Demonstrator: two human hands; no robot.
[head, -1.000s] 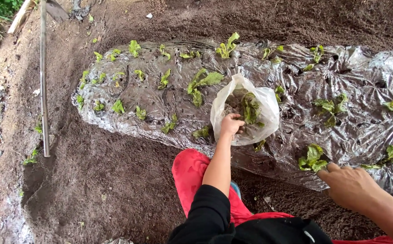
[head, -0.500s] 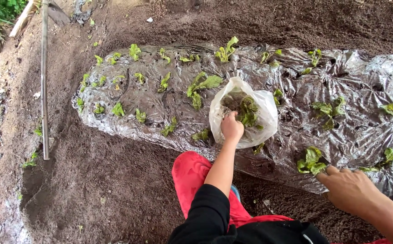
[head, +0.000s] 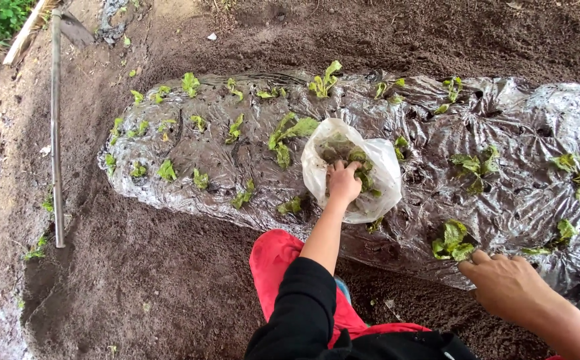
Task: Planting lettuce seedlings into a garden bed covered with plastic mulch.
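Your left hand point(head: 343, 183) reaches into the white plastic bag point(head: 378, 175) of seedlings on the mulch-covered bed point(head: 236, 167), grip hidden inside so I cannot tell, while your right hand point(head: 506, 287), fingers loosely curled and empty, rests beside a planted seedling point(head: 452, 241) near right.

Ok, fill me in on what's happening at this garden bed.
A person crouches beside a raised soil bed covered in silver plastic mulch, dotted with small green seedlings. The left hand reaches into a white plastic bag of seedlings lying on the mulch. The right hand rests at the bed's near edge, beside a planted seedling. A metal pole lies on the soil.
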